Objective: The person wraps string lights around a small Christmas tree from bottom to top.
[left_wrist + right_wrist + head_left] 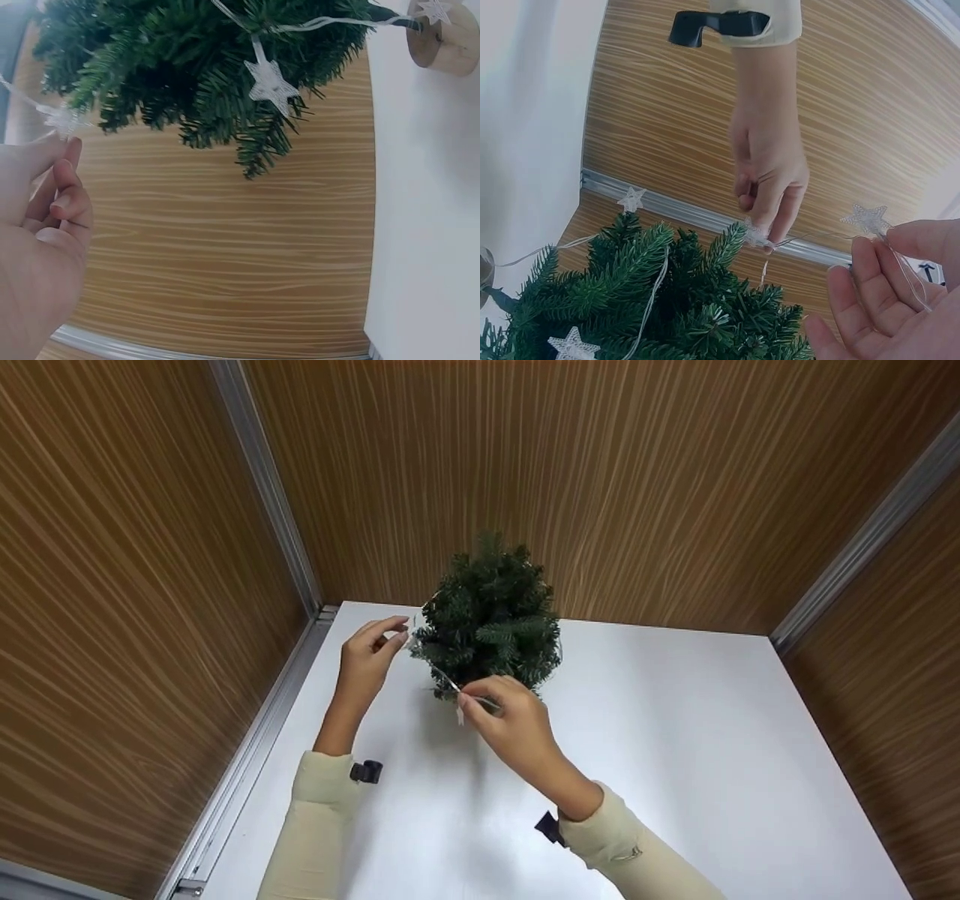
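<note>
A small artificial Christmas tree [487, 615] stands on a white table, wound with a clear string of star lights. At its left side my left hand [367, 652] pinches a clear plastic star [756, 234] on that string between thumb and fingertips. In front of the tree, my right hand [514, 724] pinches the thin wire between thumb and index finger, just beside another star [868, 219]. The wire runs between both hands, and more of it crosses my right palm. Other stars hang on the branches, one star [271, 84] low on the left side.
The tree's round wooden base [446, 45] rests on the white table [675, 750]. Wood-grain panels [600, 472] enclose the back and both sides, with metal rails [270, 502] at the corners. A black clip-like piece [366, 772] sits at each sleeve cuff.
</note>
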The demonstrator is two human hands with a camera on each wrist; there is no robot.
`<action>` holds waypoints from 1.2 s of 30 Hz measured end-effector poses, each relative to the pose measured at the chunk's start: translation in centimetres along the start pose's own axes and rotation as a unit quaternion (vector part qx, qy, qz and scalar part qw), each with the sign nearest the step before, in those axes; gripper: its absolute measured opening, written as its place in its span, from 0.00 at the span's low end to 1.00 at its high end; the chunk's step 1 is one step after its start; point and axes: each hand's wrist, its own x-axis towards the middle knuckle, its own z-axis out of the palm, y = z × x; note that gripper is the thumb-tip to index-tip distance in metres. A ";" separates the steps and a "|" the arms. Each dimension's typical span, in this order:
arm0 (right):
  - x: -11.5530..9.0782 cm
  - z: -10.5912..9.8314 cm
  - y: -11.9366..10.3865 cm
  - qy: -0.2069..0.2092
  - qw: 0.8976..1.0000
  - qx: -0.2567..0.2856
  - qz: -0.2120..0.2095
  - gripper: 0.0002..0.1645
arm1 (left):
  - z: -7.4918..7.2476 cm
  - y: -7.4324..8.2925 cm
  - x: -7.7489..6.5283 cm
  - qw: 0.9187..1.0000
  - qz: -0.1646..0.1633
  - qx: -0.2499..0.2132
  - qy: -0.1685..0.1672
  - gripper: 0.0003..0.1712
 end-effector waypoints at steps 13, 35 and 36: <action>-0.3 -0.4 0.2 0.001 1.000 0.010 0.009 0.04 | 0.5 3.3 -3.0 0.988 0.136 0.060 0.037 0.12; -0.6 -2.1 0.2 0.001 1.000 0.014 -0.015 0.05 | 3.0 2.8 -3.8 0.957 0.252 0.144 -0.003 0.06; -0.6 -2.3 0.2 0.002 1.000 0.014 -0.014 0.05 | 3.1 2.8 -3.8 0.956 0.253 0.147 -0.003 0.06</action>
